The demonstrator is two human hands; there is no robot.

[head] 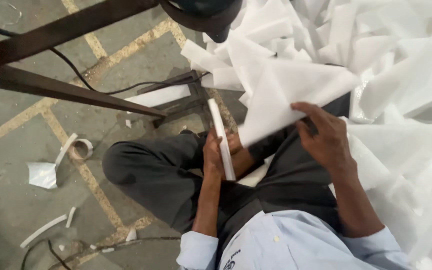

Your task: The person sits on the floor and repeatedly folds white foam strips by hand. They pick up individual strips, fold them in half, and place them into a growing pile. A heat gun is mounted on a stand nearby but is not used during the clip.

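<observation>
I sit cross-legged on the floor in dark trousers and a light blue shirt. My left hand grips a thin stack of white sheets seen edge-on, standing upright over my lap. My right hand holds the edge of a large white sheet that slopes down toward the stack. The sheet's lower corner lies against the stack near my left hand.
A big heap of white sheets fills the right side. Rusty metal bars and a black cable cross the upper left. White scraps and a tape roll lie on the concrete floor at left.
</observation>
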